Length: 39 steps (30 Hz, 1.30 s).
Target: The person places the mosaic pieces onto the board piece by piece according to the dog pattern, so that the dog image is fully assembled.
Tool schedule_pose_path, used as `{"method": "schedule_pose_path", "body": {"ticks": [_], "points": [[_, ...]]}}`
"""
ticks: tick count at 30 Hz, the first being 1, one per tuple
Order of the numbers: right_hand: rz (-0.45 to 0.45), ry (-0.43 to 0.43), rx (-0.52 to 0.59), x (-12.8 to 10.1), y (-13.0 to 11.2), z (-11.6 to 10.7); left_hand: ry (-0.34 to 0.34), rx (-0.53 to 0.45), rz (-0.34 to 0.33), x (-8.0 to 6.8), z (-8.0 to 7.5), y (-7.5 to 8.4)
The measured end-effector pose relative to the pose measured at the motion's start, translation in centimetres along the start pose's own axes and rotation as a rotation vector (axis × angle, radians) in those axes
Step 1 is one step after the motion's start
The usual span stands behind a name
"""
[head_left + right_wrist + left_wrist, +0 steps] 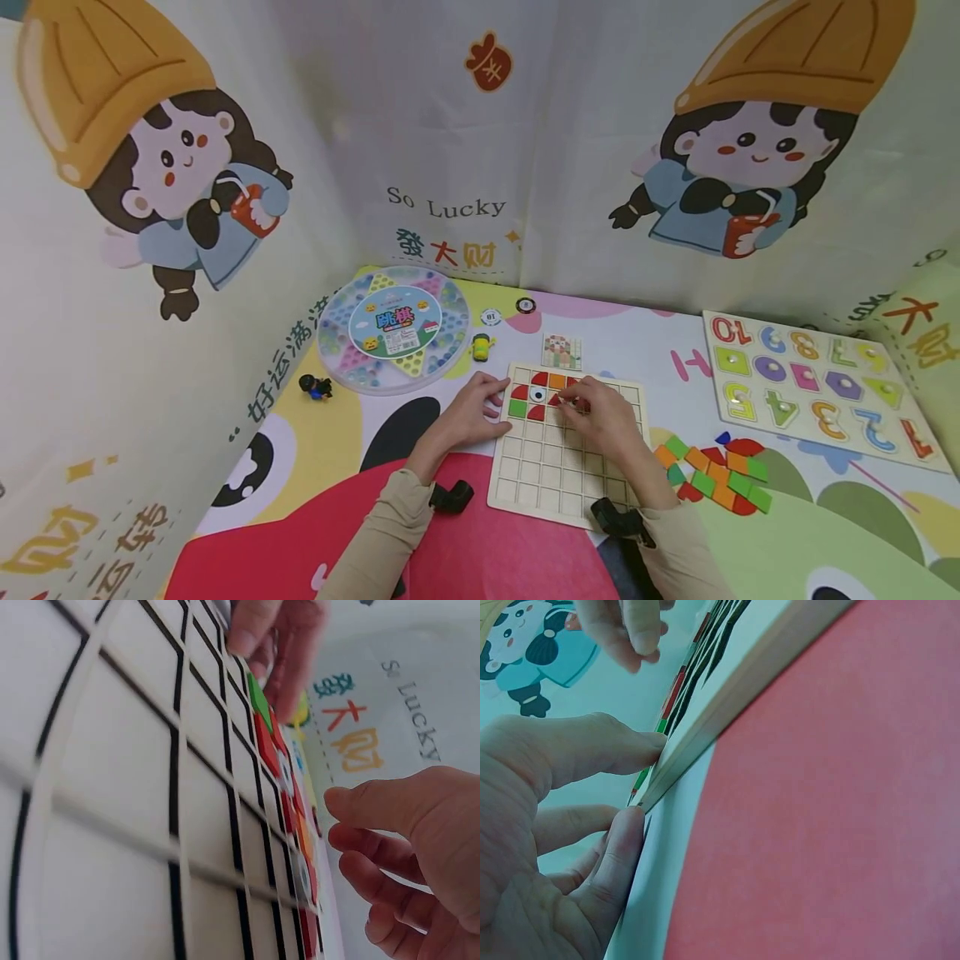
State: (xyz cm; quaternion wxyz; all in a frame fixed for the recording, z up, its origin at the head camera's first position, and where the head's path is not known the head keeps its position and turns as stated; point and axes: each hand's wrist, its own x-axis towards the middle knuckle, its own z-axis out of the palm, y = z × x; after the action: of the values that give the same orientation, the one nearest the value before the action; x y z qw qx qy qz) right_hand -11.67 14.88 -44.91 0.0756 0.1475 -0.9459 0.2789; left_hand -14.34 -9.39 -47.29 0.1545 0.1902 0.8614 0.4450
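We braced the grid board point(558, 479) w/ left hand point(474, 410), fingers flat on its left edge; right hand point(603, 417) nearer the red tile point(556, 400), which lay under its curled fingertips (pinch unclear).

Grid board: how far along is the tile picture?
About seven tiles fill the top-left cells of the grid board. The right hand works at a red tile; the left hand steadies the board's edge. Most cells stay empty; the loose tile pile waits.
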Motion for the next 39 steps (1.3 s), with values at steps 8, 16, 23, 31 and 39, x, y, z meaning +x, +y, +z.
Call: {"method": "schedule_pose_path", "body": {"ticks": [8, 16, 23, 31, 39], "points": [[0.120, 0.040, 0.042, -1.7, 2.6, -2.5, 0.002, 0.001, -0.005, -0.2, 0.0, 0.1], [0.134, 0.133, 0.024, -4.3, 6.0, -5.0, 0.003, 0.008, -0.007, -0.2, 0.0, 0.2], [0.133, 0.188, -0.020, -6.6, 8.1, -6.9, 0.007, 0.014, 0.004, -0.2, 0.0, 0.2], [0.222, 0.142, -0.042, -8.8, 9.5, -8.3, 0.009, 0.022, 0.014, -0.3, 0.1, 0.2], [0.285, 0.004, -0.050, -9.8, 10.1, -8.9, 0.009, 0.019, 0.001, -0.2, 0.1, 0.2]]}}
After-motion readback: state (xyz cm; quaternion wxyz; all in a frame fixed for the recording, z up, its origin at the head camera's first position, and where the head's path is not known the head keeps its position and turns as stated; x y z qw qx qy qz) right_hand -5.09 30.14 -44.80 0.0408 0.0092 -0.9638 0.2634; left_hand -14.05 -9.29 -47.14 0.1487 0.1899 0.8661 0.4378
